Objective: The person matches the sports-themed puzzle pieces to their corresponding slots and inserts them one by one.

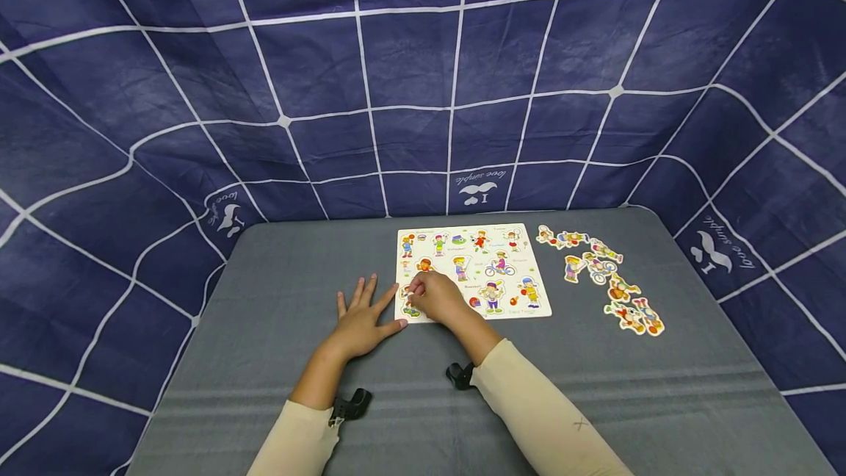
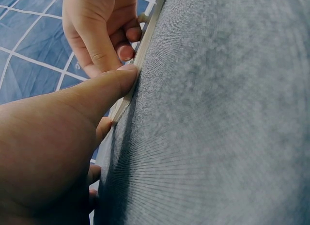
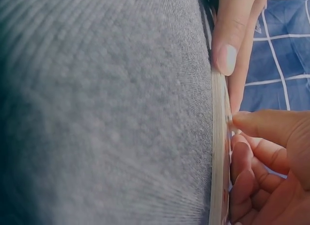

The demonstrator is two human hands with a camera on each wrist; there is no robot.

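Note:
A white puzzle board [image 1: 476,296] with colourful cartoon figures of children at sports lies on the grey table. My left hand [image 1: 360,325] rests at its left edge, fingers spread on the cloth; the thumb [image 2: 127,73] touches the board's side. Over the board's lower left corner, my right hand [image 1: 436,296] pinches a puzzle piece [image 1: 410,309] between thumb and fingers. That piece is mostly covered by the fingers. In the right wrist view, the right thumb [image 3: 261,125] is low against the board's surface, beside the left hand.
Several loose figure pieces [image 1: 620,286] lie in a scattered row right of the board, one with a bicycle [image 1: 600,270]. Grey cloth [image 1: 291,263] covers the table. Dark blue fabric [image 1: 410,65] with white lines hangs behind and at both sides.

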